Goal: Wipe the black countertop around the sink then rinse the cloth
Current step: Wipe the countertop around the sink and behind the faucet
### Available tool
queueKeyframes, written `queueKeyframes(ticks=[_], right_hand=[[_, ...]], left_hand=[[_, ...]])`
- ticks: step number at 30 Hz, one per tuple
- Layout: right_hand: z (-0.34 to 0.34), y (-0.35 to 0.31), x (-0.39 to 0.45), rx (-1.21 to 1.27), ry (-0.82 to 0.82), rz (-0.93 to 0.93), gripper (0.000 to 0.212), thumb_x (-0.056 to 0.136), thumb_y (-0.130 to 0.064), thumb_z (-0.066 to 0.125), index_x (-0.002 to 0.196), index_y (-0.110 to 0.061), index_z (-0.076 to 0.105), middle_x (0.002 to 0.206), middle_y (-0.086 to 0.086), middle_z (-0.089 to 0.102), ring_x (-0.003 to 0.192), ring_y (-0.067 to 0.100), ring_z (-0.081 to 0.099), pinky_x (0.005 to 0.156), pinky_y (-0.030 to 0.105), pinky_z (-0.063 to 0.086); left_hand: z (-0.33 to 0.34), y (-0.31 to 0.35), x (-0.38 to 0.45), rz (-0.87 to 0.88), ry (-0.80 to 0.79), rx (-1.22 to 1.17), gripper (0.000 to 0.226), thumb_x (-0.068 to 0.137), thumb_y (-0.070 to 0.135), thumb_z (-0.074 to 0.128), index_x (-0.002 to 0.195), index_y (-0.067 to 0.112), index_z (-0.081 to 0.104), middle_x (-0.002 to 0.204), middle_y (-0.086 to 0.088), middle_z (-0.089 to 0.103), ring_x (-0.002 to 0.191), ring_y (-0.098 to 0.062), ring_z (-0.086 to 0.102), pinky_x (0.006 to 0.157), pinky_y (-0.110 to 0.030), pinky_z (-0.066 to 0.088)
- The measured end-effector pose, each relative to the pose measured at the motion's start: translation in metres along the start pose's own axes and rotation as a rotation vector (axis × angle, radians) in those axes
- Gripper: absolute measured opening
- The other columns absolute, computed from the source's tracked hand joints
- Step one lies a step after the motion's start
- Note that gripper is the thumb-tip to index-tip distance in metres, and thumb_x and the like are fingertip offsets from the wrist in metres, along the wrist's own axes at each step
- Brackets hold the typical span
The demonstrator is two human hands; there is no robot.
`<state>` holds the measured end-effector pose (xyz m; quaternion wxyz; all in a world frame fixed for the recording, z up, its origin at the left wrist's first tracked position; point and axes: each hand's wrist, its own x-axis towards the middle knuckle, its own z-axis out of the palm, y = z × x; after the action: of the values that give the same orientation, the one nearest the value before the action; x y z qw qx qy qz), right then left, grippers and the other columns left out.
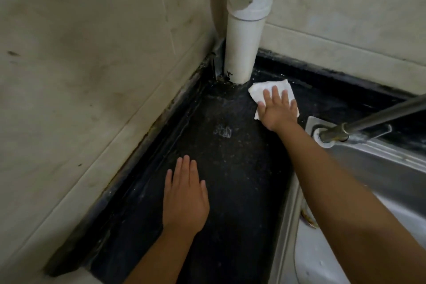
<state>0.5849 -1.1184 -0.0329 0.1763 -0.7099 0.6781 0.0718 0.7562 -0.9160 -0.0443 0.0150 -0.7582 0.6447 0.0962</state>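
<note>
Cloth (268, 92): near half hidden under the right hand (277, 112). Sink (368, 168): basin cut off at right and bottom edges. Pipe (244, 37): top cropped. Faucet (373, 120): spout end out of frame.

Home kitchen: steel sink (380, 168), black countertop (230, 180), tiled walls (92, 53).

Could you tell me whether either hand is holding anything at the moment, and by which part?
Nothing is gripped. The right hand presses flat on the near part of the cloth; the left hand lies open on the countertop.
</note>
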Motion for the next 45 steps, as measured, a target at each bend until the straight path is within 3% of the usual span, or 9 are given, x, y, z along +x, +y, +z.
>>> queueKeyframes(ticks=[6, 9, 14, 20, 26, 30, 34, 36, 45], right_hand=[[0.032, -0.060, -0.062, -0.145, -0.087, -0.500, 0.050, 0.100, -0.038, 0.011, 0.149, -0.025, 0.003, 0.157, -0.002, -0.008, 0.144, 0.021, -0.009, 0.116, 0.039, -0.004], [0.047, -0.031, -0.107, -0.247, -0.027, -0.698, 0.059, 0.095, -0.042, 0.007, 0.137, -0.022, 0.043, 0.145, 0.001, 0.041, 0.133, 0.021, 0.040, 0.108, 0.039, 0.035], [0.038, 0.009, -0.110, -0.293, -0.014, -0.615, 0.062, 0.097, -0.041, -0.005, 0.133, -0.023, 0.042, 0.136, 0.000, 0.053, 0.123, 0.022, 0.052, 0.102, 0.032, 0.024], [0.026, -0.060, -0.048, -0.158, -0.100, -0.522, 0.051, 0.101, -0.037, 0.012, 0.148, -0.026, -0.004, 0.156, -0.007, -0.014, 0.143, 0.014, -0.015, 0.114, 0.032, -0.011], [0.047, -0.003, -0.116, -0.277, 0.097, -0.608, 0.061, 0.099, -0.039, -0.003, 0.131, -0.020, 0.046, 0.135, 0.004, 0.054, 0.123, 0.025, 0.052, 0.103, 0.034, 0.038], [0.048, 0.009, -0.117, -0.263, 0.062, -0.560, 0.058, 0.100, -0.037, 0.000, 0.126, -0.020, 0.048, 0.128, 0.004, 0.059, 0.116, 0.026, 0.058, 0.099, 0.037, 0.030], [0.038, -0.043, -0.067, -0.215, -0.010, -0.522, 0.069, 0.088, -0.049, -0.009, 0.148, -0.023, 0.013, 0.157, -0.003, 0.004, 0.145, 0.017, 0.003, 0.116, 0.037, 0.003], [0.037, -0.054, -0.061, -0.188, -0.082, -0.497, 0.060, 0.093, -0.047, -0.004, 0.149, -0.025, 0.000, 0.157, -0.006, -0.009, 0.144, 0.015, -0.012, 0.115, 0.035, -0.009], [0.054, 0.011, -0.133, -0.301, 0.065, -0.545, 0.051, 0.100, -0.037, 0.002, 0.129, -0.019, 0.040, 0.128, 0.004, 0.059, 0.122, 0.027, 0.051, 0.100, 0.037, 0.026]], left_hand=[[0.007, -0.003, 0.002, -0.007, 0.098, -0.037, 0.051, 0.084, 0.024, 0.030, 0.111, -0.006, 0.062, 0.118, -0.020, 0.062, 0.109, -0.033, 0.060, 0.099, -0.036, 0.023], [0.003, 0.001, 0.000, -0.004, 0.083, -0.050, 0.051, 0.084, 0.023, 0.030, 0.111, -0.007, 0.061, 0.118, -0.021, 0.061, 0.109, -0.034, 0.059, 0.098, -0.037, 0.024], [0.003, 0.000, 0.003, 0.001, 0.052, -0.052, 0.052, 0.083, 0.023, 0.030, 0.110, -0.006, 0.063, 0.117, -0.020, 0.062, 0.108, -0.033, 0.060, 0.098, -0.037, 0.024], [0.003, -0.001, 0.005, 0.004, 0.011, -0.022, 0.051, 0.083, 0.024, 0.030, 0.110, -0.005, 0.063, 0.117, -0.020, 0.062, 0.109, -0.032, 0.060, 0.098, -0.037, 0.024], [0.005, 0.000, 0.003, -0.024, 0.021, -0.066, 0.053, 0.082, 0.025, 0.030, 0.110, -0.005, 0.063, 0.118, -0.018, 0.062, 0.110, -0.031, 0.060, 0.102, -0.037, 0.027], [-0.001, 0.001, 0.003, -0.018, 0.059, -0.021, 0.064, 0.087, 0.032, 0.007, 0.141, 0.001, 0.022, 0.149, -0.008, 0.015, 0.140, -0.024, 0.022, 0.111, -0.034, 0.004], [-0.002, 0.003, 0.006, -0.051, 0.035, -0.069, 0.062, 0.084, 0.030, 0.016, 0.128, -0.001, 0.048, 0.138, -0.015, 0.043, 0.128, -0.025, 0.044, 0.112, -0.037, 0.019], [0.001, 0.002, 0.005, 0.000, 0.054, 0.025, 0.068, 0.083, 0.034, -0.003, 0.141, 0.003, 0.016, 0.148, -0.008, 0.008, 0.140, -0.020, 0.016, 0.113, -0.034, 0.002], [0.004, -0.001, 0.003, -0.006, 0.099, -0.069, 0.052, 0.081, 0.025, 0.030, 0.109, -0.003, 0.064, 0.117, -0.017, 0.063, 0.109, -0.028, 0.061, 0.097, -0.043, 0.037]])
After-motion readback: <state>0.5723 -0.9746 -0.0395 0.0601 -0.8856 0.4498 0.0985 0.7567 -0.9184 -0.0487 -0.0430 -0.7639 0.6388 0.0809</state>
